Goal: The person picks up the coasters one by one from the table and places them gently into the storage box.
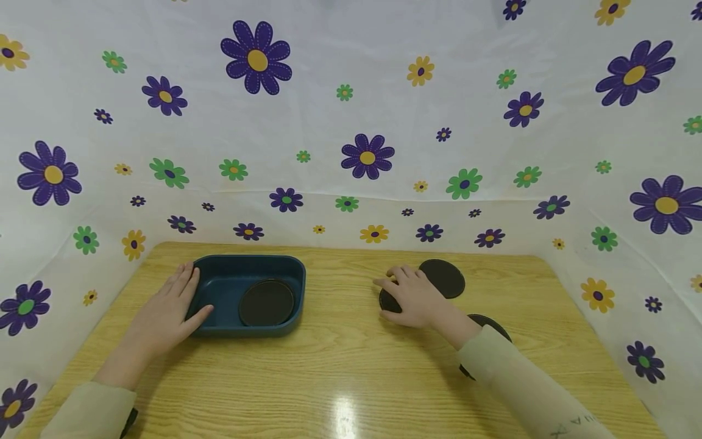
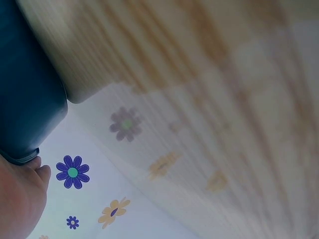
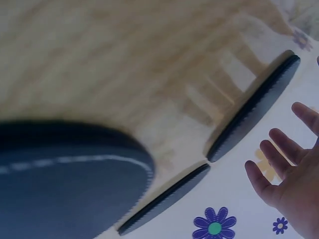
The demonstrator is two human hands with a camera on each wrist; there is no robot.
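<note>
A dark blue rectangular tray (image 1: 249, 331) sits on the table with one round black coaster (image 1: 266, 303) lying inside it at the right. My left hand (image 1: 164, 311) rests against the tray's left side, fingers fairly straight along the rim and thumb at the near left corner. In the left wrist view part of that hand (image 2: 22, 199) meets the tray's edge. My right hand (image 1: 417, 299), fingers spread, hovers over a black coaster (image 1: 388, 301) that it partly covers. The right wrist view has those fingers (image 3: 276, 159) apart from the stitched-edge coasters (image 3: 254, 109).
Behind the right hand lies another black coaster (image 1: 446, 280). One more coaster (image 1: 490, 323) is partly hidden under the right forearm. A white cloth (image 1: 312, 122) with printed flowers surrounds the back and sides of the wooden table (image 1: 329, 366).
</note>
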